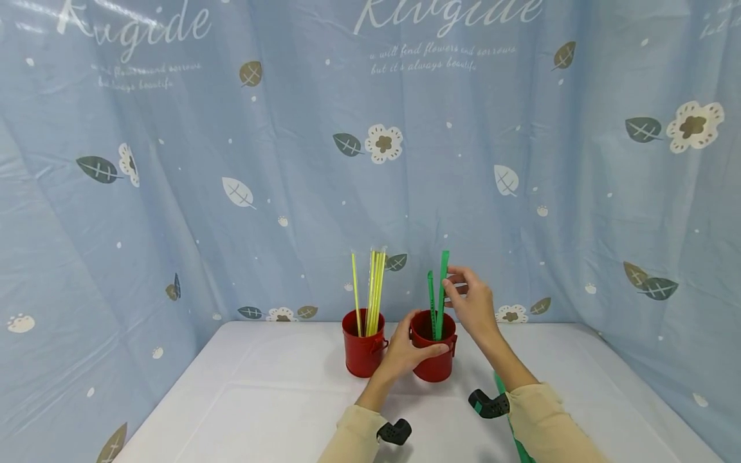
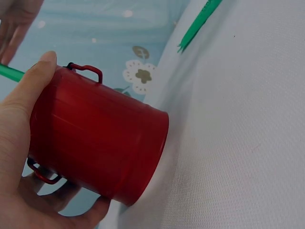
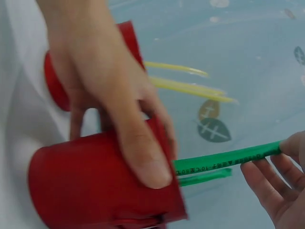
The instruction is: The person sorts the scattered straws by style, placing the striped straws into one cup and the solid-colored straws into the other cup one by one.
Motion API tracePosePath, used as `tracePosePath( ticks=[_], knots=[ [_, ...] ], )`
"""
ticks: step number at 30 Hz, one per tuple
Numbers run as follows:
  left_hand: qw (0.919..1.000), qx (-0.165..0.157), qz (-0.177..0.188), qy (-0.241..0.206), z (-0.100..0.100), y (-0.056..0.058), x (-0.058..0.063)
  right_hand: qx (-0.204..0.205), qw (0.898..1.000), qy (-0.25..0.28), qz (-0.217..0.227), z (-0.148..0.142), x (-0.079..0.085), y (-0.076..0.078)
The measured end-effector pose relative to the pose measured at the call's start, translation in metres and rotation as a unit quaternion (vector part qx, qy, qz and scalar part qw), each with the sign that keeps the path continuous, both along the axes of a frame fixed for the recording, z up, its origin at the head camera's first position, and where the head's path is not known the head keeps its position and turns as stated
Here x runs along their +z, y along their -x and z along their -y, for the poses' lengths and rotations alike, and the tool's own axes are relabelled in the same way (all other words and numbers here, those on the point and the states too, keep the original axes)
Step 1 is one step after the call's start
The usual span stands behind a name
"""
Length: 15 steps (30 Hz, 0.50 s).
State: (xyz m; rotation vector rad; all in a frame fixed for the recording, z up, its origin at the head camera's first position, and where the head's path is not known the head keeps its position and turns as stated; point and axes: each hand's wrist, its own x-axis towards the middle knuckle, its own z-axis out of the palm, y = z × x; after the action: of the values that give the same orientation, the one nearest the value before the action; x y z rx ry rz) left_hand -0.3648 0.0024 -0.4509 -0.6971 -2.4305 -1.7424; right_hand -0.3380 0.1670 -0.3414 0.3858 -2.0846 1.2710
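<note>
Fingers and thumb spread round its side, my left hand (image 1: 402, 352) grips the right-hand red bucket (image 1: 434, 370), also large in the left wrist view. Two green straws in printed wrappers stand in this bucket. My right hand (image 1: 473, 307) pinches the taller green straw (image 3: 228, 158) near its upper end. The shorter green straw (image 1: 431, 290) leans beside it, untouched. Their lower ends are hidden inside the bucket.
Left of my left hand stands another red bucket (image 1: 359, 355) with several yellow straws (image 1: 377, 289) in clear wrappers. More green straw wrapping (image 1: 521, 447) lies on the white table (image 1: 260, 399) beneath my right forearm. A patterned blue curtain (image 1: 301, 161) hangs behind.
</note>
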Motion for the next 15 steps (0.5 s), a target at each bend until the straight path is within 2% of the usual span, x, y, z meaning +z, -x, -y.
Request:
tracePosePath(
  ticks=[9,15],
  knots=[
    [0.9999,-0.001,-0.012,0.007,-0.001,0.000,-0.001,-0.002,0.999,-0.020,0.045,0.007,-0.028,0.006],
    [0.9999,-0.006,-0.010,0.004,0.000,0.001,-0.001,0.003,0.998,-0.012,0.063,0.009,-0.034,0.006]
  ],
)
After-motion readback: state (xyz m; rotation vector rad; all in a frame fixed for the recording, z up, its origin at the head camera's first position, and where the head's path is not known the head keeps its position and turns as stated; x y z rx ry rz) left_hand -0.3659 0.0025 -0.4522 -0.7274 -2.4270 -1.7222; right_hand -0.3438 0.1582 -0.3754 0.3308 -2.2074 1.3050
